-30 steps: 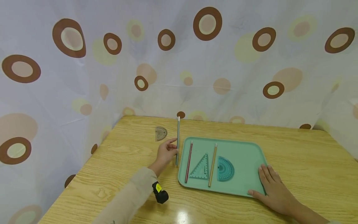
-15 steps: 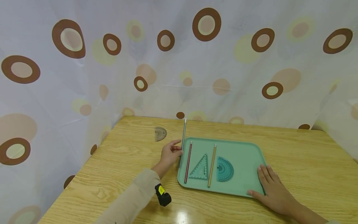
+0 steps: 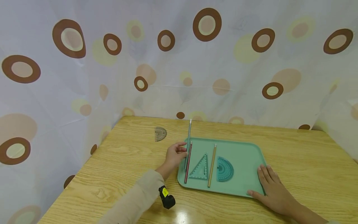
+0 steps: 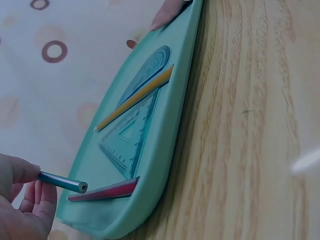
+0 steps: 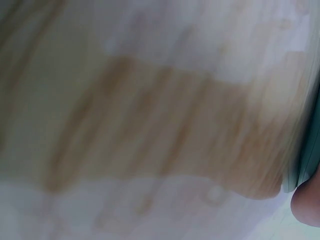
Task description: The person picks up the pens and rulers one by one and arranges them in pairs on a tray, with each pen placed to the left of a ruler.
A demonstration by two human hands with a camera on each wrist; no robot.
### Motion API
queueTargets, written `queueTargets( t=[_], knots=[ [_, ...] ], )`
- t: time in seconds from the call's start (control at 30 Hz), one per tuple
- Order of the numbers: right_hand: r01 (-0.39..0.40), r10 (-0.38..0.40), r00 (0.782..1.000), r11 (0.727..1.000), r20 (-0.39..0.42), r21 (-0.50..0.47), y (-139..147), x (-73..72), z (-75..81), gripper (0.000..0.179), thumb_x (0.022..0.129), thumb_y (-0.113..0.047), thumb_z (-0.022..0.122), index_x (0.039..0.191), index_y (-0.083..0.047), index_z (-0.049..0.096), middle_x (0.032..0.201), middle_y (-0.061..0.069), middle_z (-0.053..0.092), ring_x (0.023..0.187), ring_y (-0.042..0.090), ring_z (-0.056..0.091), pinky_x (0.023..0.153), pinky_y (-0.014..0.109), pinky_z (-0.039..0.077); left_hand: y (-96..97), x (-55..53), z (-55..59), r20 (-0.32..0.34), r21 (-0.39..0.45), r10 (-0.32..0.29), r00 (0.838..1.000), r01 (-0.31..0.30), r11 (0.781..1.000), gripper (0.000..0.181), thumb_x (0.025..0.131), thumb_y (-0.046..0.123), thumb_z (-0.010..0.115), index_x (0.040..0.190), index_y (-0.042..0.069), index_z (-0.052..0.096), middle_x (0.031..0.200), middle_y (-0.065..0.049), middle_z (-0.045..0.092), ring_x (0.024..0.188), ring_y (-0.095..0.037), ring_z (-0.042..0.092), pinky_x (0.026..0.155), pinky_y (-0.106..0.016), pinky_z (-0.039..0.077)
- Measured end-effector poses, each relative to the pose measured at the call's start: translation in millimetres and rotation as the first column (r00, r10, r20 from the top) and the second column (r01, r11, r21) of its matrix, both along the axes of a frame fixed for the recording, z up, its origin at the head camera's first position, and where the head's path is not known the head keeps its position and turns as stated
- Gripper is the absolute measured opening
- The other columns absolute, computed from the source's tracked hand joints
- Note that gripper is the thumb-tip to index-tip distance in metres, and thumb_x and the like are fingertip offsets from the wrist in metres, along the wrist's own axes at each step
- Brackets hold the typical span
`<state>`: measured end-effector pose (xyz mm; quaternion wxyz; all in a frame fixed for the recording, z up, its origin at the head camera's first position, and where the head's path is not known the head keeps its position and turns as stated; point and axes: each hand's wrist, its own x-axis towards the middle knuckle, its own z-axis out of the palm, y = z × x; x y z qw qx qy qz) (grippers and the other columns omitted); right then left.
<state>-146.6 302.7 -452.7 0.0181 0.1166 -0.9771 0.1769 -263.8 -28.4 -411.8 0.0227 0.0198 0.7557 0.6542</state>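
Observation:
My left hand [image 3: 174, 156] pinches a blue-grey pencil [image 3: 189, 130] between thumb and fingers, over the left edge of the green tray [image 3: 246, 168]. In the left wrist view the pencil [image 4: 62, 182] points its flat, unsharpened end toward the camera, close beside the red pencil [image 4: 105, 192]. On the tray lie that red pencil, a clear set square [image 3: 202, 169], a yellow pencil [image 3: 212, 165] and a blue protractor [image 3: 225, 169], from left to right. My right hand [image 3: 275, 189] rests with spread fingers on the tray's right rim; only a fingertip [image 5: 307, 202] shows in the right wrist view.
A clear protractor [image 3: 160, 134] lies on the wooden table [image 3: 126, 161], behind and left of the tray. A black wrist camera [image 3: 167, 197] hangs below my left wrist. A patterned curtain [image 3: 179, 62] closes off the back and sides.
My left hand has carried the blue-grey pencil rightward, from beside the tray to over its left edge near the red pencil. The right hand has stayed in place.

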Motion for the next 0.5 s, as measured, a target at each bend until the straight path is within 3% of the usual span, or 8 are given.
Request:
queueTargets(
  t=[0.5],
  knots=[
    [0.001,-0.001,1.0,1.0,-0.004,0.014,-0.1,-0.1,-0.2,0.095,0.087,-0.049,0.056,0.142,0.015,0.012,0.148,0.036,0.009,0.14,0.044,-0.009,0.108,0.037,-0.026,12.5,5.8,-4.7,0.012,-0.016,-0.029,0.999,0.03,0.999,0.036,0.082,-0.005,0.062,0.117,0.0,0.06,0.094,-0.013,0.061,0.076,-0.009,0.054,0.071,-0.022,0.05]
  ],
)
